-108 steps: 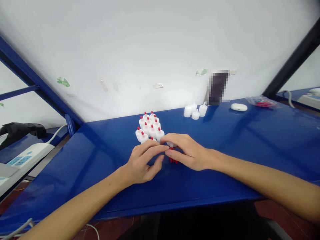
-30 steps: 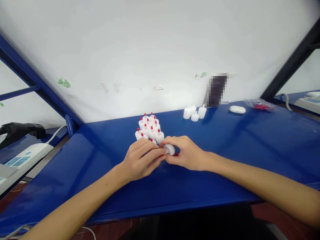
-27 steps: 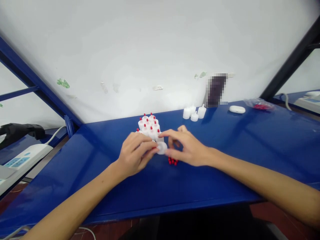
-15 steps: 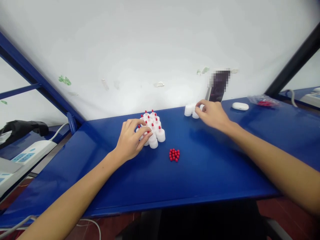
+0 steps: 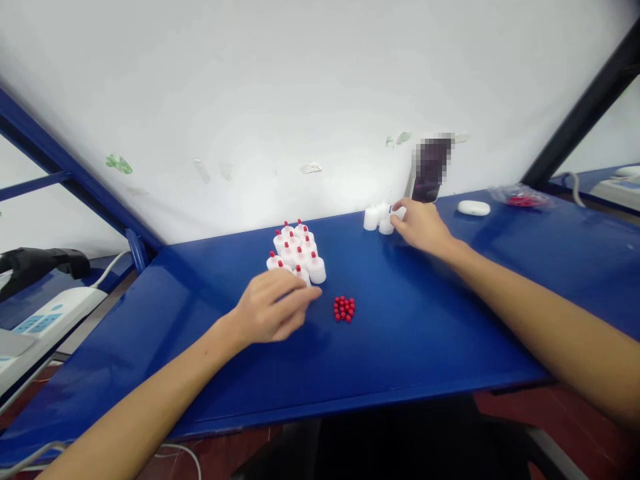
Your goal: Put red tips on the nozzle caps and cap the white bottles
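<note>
My left hand [image 5: 274, 308] hovers over the tabletop in front of a cluster of small white bottles with red caps [image 5: 316, 268]. Its index finger stretches toward a small pile of loose red caps [image 5: 344, 309], its thumb lies lower and apart, and nothing shows between them. The hand covers part of the nearest bottles. Farther back on the right, my right hand [image 5: 423, 225] has its thumb and fingers closed around a white bottle [image 5: 399, 213], partly hidden by them. Beside it stand several other white bottles [image 5: 371, 218] with no red caps visible.
A dark phone [image 5: 427, 181] leans against the wall behind my right hand. To its right lie a white earbud case [image 5: 473, 208] and a clear bag of red pieces [image 5: 523, 200]. A power strip [image 5: 50, 320] sits left of the blue table [image 5: 400, 353].
My left hand has come away from the capped bottles, moving toward me and slightly right, near the loose caps. My right hand stays at the uncapped bottles. The view has shifted slightly.
</note>
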`<state>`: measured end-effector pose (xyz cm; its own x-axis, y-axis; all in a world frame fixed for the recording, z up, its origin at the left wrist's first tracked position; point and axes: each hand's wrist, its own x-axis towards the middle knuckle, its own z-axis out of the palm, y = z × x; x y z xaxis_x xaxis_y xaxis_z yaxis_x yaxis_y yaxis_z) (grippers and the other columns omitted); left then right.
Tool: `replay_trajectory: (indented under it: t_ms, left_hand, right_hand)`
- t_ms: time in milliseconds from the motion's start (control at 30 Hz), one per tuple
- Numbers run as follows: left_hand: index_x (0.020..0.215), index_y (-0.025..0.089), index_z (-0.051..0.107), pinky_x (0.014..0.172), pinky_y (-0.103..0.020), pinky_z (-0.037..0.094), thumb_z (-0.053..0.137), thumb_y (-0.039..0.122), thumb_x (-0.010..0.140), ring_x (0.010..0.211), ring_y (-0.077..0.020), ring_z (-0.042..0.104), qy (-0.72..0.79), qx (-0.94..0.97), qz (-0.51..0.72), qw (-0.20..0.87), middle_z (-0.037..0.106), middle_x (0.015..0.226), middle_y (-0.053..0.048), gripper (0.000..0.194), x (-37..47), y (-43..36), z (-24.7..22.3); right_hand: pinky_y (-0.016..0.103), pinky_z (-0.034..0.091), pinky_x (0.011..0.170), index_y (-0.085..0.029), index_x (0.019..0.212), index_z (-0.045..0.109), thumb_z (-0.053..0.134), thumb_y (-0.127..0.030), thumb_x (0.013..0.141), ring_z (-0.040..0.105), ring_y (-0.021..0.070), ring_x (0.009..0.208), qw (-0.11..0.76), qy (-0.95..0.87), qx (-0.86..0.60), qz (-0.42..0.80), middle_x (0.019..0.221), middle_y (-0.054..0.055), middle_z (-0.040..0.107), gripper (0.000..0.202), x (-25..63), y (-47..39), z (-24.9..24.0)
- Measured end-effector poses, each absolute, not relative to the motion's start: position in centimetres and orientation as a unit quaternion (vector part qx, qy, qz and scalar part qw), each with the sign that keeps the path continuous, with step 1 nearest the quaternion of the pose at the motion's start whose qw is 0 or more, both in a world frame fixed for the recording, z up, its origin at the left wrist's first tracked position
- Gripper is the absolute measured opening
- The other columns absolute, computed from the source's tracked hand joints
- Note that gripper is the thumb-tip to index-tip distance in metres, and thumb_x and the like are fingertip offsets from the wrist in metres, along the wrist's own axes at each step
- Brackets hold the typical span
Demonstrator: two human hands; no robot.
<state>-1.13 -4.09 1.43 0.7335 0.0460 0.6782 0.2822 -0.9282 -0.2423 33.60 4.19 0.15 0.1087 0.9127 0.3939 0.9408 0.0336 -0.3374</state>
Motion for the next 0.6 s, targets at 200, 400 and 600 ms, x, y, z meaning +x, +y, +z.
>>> replay_trajectory:
  t_ms: [200,400,600]
  left_hand:
    - [0.115,0.014,0.059,0.053,-0.025,0.045,0.046,0.017,0.096,0.059,-0.0125,0.057,-0.080,-0.969,-0.207,0.109,0.062,0.075,-0.001,0.024,0.7,-5.8,0.4]
    - [0.112,0.016,0.062,0.056,-0.024,0.046,0.040,0.021,0.101,0.062,-0.0118,0.058,-0.124,-0.978,-0.160,0.057,0.062,0.077,-0.002,0.025,0.8,-5.7,0.0]
    - [0.113,0.016,0.063,0.061,-0.023,0.045,0.045,0.022,0.101,0.066,-0.0118,0.058,-0.163,-0.967,-0.184,-0.064,0.065,0.084,-0.004,0.023,0.9,-5.6,0.1]
  right_hand:
    - [0.037,0.048,0.078,-0.014,0.115,0.067,0.053,-0.029,0.086,0.065,0.0255,0.078,0.272,-0.673,-0.687,0.001,0.079,0.009,0.070,0.035,33.4,4.3,0.0]
    - [0.034,0.046,0.074,-0.016,0.104,0.069,0.054,-0.026,0.085,0.064,0.0228,0.073,0.276,-0.695,-0.664,0.009,0.077,0.007,0.071,0.026,33.1,4.3,0.0]
    - [0.031,0.042,0.067,-0.018,0.094,0.067,0.054,-0.028,0.084,0.061,0.0195,0.065,0.360,-0.689,-0.629,0.001,0.070,0.004,0.068,0.019,31.4,2.8,1.4]
